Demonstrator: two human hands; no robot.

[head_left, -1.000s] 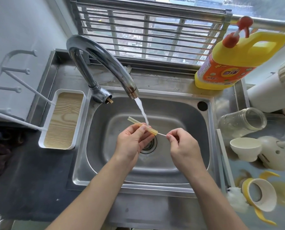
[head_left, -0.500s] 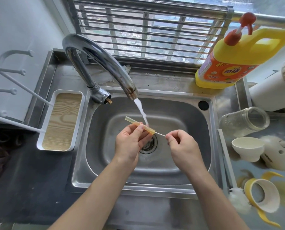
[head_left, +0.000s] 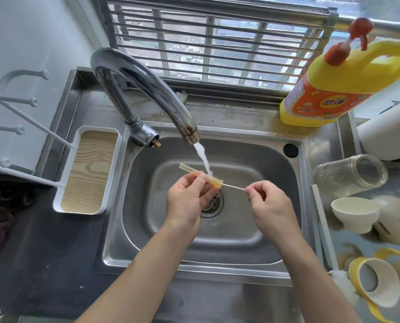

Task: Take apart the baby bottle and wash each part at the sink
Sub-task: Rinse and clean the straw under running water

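Pinching the yellowish straw (head_left: 187, 169) in my left hand (head_left: 186, 201) under the tap's stream (head_left: 201, 156) above the sink (head_left: 240, 261), I grip a thin white rod (head_left: 233, 186), probably a straw brush, entering its end, between my right hand (head_left: 270, 206) fingertips.

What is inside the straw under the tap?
A thin brush wire, pinched by the right hand, enters the straw at its right end. Fingers of the left hand hide how far it reaches.

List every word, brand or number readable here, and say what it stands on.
Yellow detergent jug, orange label: large characters and small print, too blurred to read.
White dome-shaped part on the right: small dark marking, too small to read.
No other text.
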